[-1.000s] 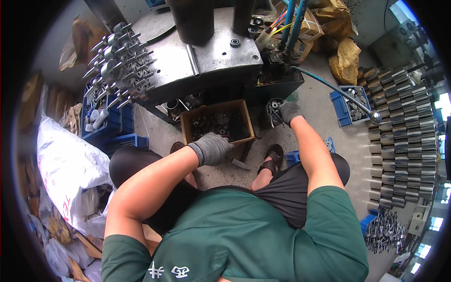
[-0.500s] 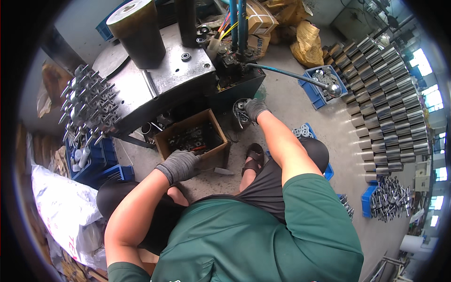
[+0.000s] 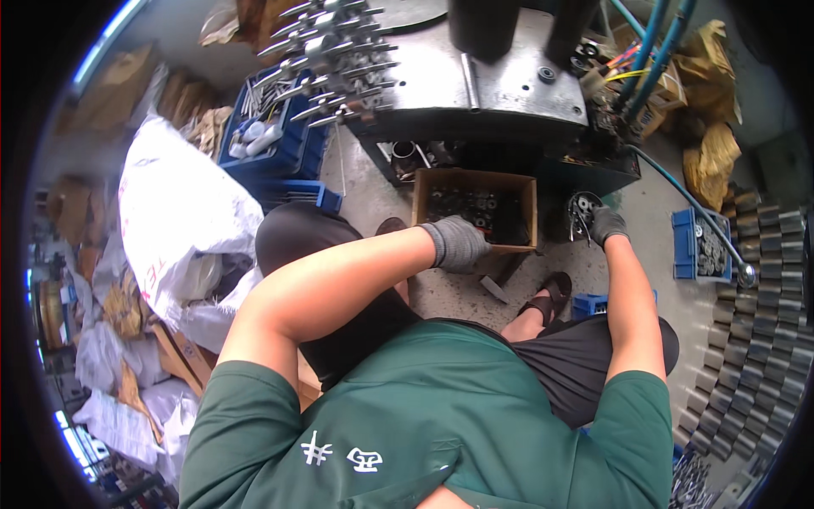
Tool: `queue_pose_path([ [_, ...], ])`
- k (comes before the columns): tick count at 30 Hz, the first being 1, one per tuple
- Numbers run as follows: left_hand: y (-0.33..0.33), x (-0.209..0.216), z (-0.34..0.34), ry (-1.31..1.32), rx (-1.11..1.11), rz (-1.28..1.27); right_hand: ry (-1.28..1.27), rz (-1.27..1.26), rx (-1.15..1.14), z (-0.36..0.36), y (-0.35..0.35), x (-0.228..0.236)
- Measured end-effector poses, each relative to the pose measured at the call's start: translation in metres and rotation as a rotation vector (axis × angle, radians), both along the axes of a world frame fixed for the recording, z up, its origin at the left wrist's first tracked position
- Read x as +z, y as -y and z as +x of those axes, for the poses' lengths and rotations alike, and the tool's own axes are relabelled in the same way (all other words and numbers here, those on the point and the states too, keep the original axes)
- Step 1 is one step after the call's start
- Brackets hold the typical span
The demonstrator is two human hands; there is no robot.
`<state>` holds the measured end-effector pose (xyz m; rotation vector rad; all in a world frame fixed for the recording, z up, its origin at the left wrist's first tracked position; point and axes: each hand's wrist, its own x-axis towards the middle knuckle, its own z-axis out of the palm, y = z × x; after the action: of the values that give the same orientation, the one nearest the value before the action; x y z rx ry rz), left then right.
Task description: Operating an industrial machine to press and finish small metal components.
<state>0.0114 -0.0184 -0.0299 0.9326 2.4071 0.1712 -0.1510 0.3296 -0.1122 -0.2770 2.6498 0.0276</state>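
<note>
Lettering (image 3: 154, 276) in red marks a white sack (image 3: 191, 212) in the head view; white characters (image 3: 366, 461) sit on the green shirt (image 3: 475, 382). The gloved left hand (image 3: 459, 243) curls at the near edge of a brown box (image 3: 487, 181) of dark metal parts (image 3: 462, 204). The gloved right hand (image 3: 608, 225) is at a round container (image 3: 570, 212) of metal pieces (image 3: 583, 210), right of the box. I cannot tell whether either hand's fingers clamp anything.

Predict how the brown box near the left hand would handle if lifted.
The brown box would probably feel heavy, given the many small metal parts inside. Its straight walls suggest it should stay fairly stiff. With its top open, parts could spill if it tilts.
</note>
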Motion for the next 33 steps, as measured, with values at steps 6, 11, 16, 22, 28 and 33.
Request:
queue_pose_path([
  [6,0.008,0.005,0.005,0.009,0.016,0.003,-0.044,0.046,0.008,-0.001,0.012,-0.006],
  [11,0.006,0.001,0.009,0.004,0.017,0.014,-0.052,-0.023,0.006,0.001,-0.004,-0.015],
  [16,0.001,-0.004,0.01,0.018,-0.013,-0.073,-0.101,-0.06,0.001,0.007,0.001,-0.007],
  [22,-0.006,0.006,0.001,0.018,-0.023,-0.004,-0.223,-0.472,-0.11,-0.006,-0.062,-0.03],
  [28,-0.007,0.002,-0.003,-0.023,-0.063,-0.039,0.19,-1.164,-0.744,0.023,-0.04,0.022],
  [33,-0.034,0.007,-0.01,-0.012,-0.129,-0.147,0.404,-1.65,-1.098,0.063,-0.061,0.058],
])
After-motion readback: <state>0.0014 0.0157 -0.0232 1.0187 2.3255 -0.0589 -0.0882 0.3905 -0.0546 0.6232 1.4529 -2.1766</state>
